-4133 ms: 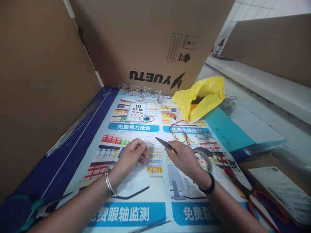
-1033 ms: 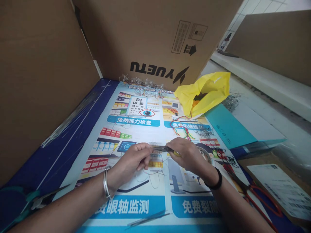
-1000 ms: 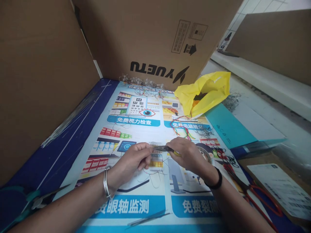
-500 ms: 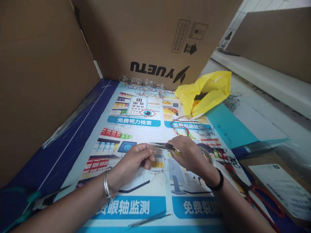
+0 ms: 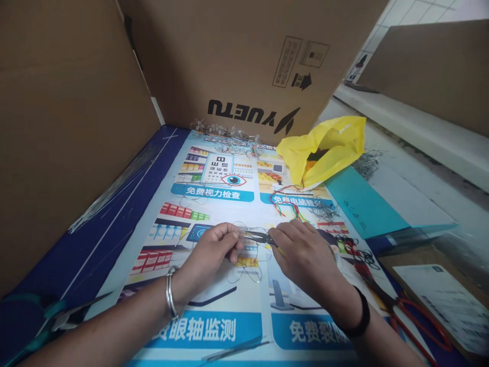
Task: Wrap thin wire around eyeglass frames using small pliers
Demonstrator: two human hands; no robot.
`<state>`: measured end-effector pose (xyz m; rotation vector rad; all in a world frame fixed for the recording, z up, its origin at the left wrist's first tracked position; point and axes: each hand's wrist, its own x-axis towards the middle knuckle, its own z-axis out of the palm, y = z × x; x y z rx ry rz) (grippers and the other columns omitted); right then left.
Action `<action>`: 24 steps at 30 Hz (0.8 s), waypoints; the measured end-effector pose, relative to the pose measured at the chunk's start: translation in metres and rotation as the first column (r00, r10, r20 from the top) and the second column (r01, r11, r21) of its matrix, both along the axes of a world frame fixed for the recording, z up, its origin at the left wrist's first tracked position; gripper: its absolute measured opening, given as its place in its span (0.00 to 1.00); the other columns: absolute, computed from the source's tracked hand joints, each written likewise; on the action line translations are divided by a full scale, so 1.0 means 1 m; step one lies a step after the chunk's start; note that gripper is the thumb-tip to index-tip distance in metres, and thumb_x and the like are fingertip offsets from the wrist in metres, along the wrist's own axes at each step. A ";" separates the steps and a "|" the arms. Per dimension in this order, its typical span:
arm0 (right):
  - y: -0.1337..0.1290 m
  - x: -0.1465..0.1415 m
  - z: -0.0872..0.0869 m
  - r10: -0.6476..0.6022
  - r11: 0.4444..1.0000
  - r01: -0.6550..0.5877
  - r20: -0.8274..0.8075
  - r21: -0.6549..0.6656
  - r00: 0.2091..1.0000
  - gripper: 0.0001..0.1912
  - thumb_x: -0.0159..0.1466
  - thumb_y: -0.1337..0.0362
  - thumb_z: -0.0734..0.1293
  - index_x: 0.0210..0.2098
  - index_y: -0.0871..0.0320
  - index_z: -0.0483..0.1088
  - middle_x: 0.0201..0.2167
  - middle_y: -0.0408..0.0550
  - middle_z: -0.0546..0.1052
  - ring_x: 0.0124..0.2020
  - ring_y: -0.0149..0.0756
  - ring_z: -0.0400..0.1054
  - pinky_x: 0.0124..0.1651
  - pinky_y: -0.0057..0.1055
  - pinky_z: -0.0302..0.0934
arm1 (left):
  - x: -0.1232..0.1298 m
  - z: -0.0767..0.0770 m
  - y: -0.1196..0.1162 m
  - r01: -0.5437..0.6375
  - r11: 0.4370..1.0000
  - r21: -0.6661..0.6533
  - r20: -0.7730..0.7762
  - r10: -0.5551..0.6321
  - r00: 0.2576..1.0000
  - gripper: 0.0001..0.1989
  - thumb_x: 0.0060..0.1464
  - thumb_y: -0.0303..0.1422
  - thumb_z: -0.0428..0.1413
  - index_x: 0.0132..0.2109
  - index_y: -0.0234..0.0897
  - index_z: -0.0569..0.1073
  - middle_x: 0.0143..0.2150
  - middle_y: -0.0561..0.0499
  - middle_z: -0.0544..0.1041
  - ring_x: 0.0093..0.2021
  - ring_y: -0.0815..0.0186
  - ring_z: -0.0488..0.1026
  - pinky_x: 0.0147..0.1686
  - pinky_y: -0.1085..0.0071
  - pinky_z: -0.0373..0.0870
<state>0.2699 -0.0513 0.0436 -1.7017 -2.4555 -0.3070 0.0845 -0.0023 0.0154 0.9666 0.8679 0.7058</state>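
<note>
My left hand [image 5: 223,242] pinches a piece of thin wire [image 5: 244,278], bent into loops that hang below and beside the fingers. My right hand [image 5: 300,252] is wrapped round the handles of a pair of pliers [image 5: 257,237], yellow showing at the grip. The dark jaws point left and meet the wire right at my left fingertips. Whether the jaws are fully closed on it is too small to tell. Red, green and yellow cords [image 5: 294,204] lie just beyond my right hand. Straight wire pieces [image 5: 235,350] rest near the front edge.
A yellow bag [image 5: 324,148] stands at the back right by a teal box [image 5: 351,204]. Red-handled scissors [image 5: 420,318] lie at right, green-handled scissors [image 5: 53,316] at left. Long wires [image 5: 110,188] lie along the left. Cardboard walls [image 5: 237,56] close off the back and left.
My right hand has turned and shifted slightly down and right, tilting the pliers' jaws. The wire loops have swung a little. My left hand stays almost in place.
</note>
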 end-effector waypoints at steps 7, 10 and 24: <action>-0.001 -0.003 -0.001 0.002 1.000 -0.004 0.069 0.031 0.998 0.04 0.58 0.71 0.62 0.30 0.57 0.67 0.28 0.48 0.70 0.33 0.38 0.58 0.36 0.36 0.48 | 0.000 -0.005 0.000 0.039 0.997 0.064 -0.069 -0.035 0.997 0.09 0.55 0.34 0.51 0.29 0.34 0.66 0.25 0.53 0.70 0.21 0.74 0.62 0.26 0.74 0.60; 0.001 -0.003 -0.004 0.011 0.999 -0.013 0.053 0.039 0.999 0.04 0.59 0.71 0.62 0.31 0.57 0.68 0.29 0.47 0.70 0.33 0.38 0.58 0.36 0.35 0.47 | 0.000 -0.005 0.001 0.050 0.996 0.070 -0.074 -0.045 0.996 0.09 0.55 0.34 0.50 0.29 0.34 0.65 0.25 0.53 0.69 0.21 0.74 0.62 0.26 0.73 0.60; 0.004 0.005 -0.010 0.052 0.998 -0.051 -0.036 0.025 0.998 0.04 0.60 0.71 0.62 0.31 0.58 0.68 0.28 0.45 0.71 0.33 0.37 0.60 0.38 0.33 0.50 | -0.002 -0.005 0.002 0.098 0.989 0.107 -0.140 -0.082 0.987 0.09 0.54 0.34 0.49 0.30 0.34 0.65 0.25 0.54 0.69 0.19 0.76 0.61 0.23 0.75 0.56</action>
